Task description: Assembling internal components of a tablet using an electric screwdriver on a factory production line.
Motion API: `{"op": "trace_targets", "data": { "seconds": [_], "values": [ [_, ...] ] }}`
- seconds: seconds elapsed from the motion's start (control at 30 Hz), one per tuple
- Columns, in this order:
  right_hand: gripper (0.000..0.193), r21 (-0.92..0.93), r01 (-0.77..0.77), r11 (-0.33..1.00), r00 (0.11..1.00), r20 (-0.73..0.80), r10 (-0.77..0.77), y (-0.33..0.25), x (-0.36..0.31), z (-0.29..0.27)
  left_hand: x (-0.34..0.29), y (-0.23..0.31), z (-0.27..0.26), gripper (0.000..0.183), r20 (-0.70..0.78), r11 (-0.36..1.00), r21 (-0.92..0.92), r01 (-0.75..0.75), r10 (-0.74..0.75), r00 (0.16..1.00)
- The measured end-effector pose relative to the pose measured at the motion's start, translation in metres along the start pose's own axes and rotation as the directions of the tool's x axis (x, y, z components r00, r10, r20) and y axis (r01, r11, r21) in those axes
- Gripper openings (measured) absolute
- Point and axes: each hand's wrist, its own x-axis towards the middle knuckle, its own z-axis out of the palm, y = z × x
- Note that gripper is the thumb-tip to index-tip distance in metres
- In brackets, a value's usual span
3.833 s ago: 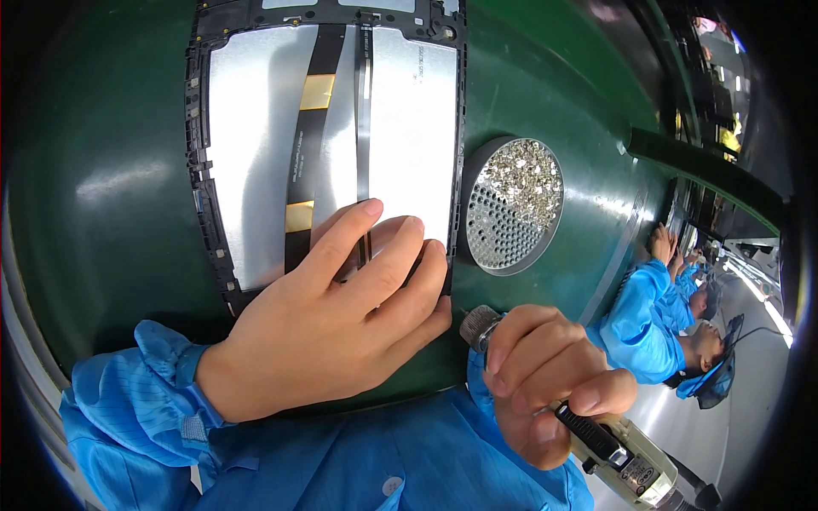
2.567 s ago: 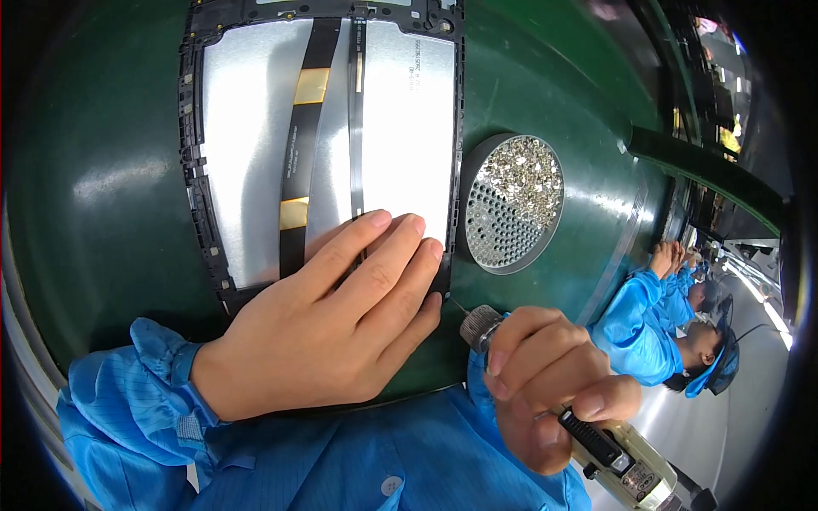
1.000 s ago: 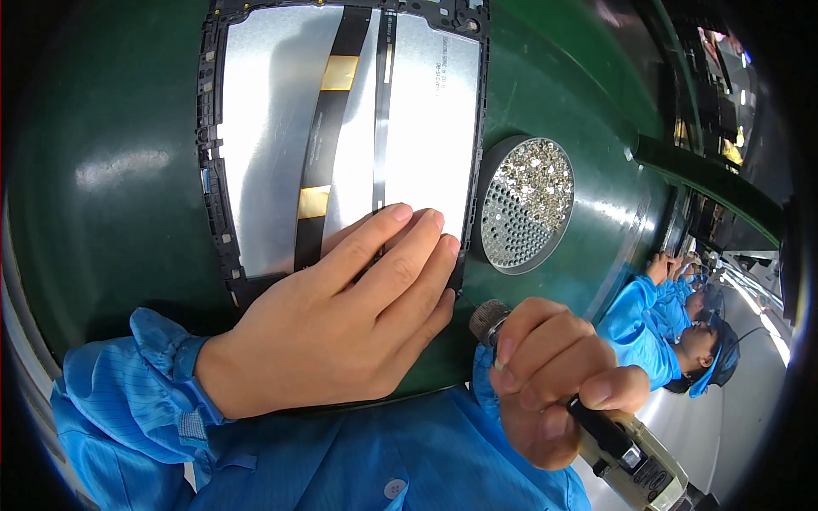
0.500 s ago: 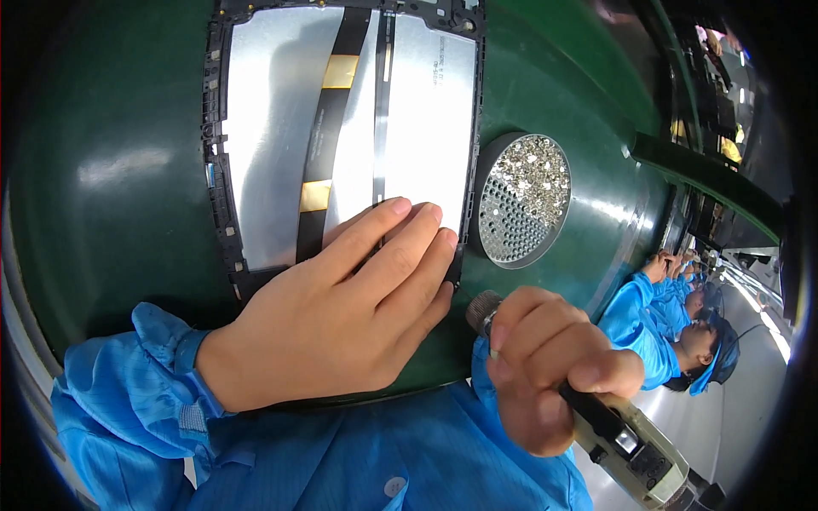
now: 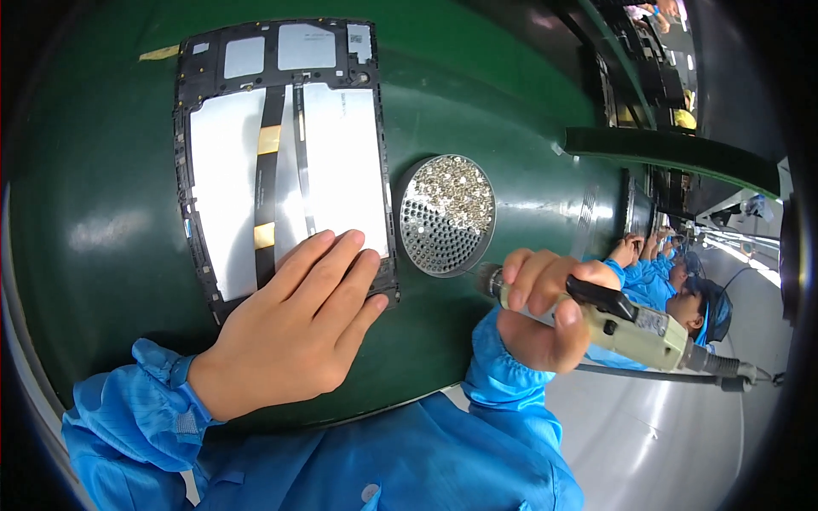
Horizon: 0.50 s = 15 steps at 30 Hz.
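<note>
A flat device panel [image 5: 226,162] with silver plates in a black frame lies on the green work surface. Two dark ribbon cables run along it; the wider cable [image 5: 270,183] has gold tape patches. My left hand [image 5: 285,328] rests spread and flat over the panel's near end, hiding part of it. In my right hand [image 5: 541,311] is a pale electric screwdriver [image 5: 643,336], gripped with its front end pointing left. Its tip is close to the near right edge of a round grey dish [image 5: 439,243] with a perforated bottom. Small silver screws [image 5: 452,183] fill the dish's far half.
A gold strip [image 5: 159,53] sits beside the panel's far left corner. Over the right of the work surface extends a dark green bar [image 5: 673,153]. Co-workers in blue [image 5: 652,268] sit along the right. A cord trails from the screwdriver's rear.
My view has shifted, so the panel's far end now shows. The screwdriver has moved from beside the panel's near right corner to the dish's edge. My left hand stays on the panel.
</note>
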Motion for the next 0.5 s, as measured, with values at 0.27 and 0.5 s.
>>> {"op": "trace_targets", "data": {
  "seconds": [0.27, 0.5],
  "values": [
    [0.032, 0.066, 0.007, 0.998, 1.000, -0.010, -0.006, 0.012, -0.002, 0.001, 0.003, 0.000, -0.001, 0.023, 0.001, 0.999, 0.031, -0.029, 0.029, 1.000],
    [0.030, 0.020, 0.004, 1.000, 1.000, 0.004, -0.004, 0.016, -0.003, 0.003, 0.004, -0.002, -0.004, 0.022, 0.009, 0.999, 0.029, -0.033, 0.033, 0.999]
  ]
}}
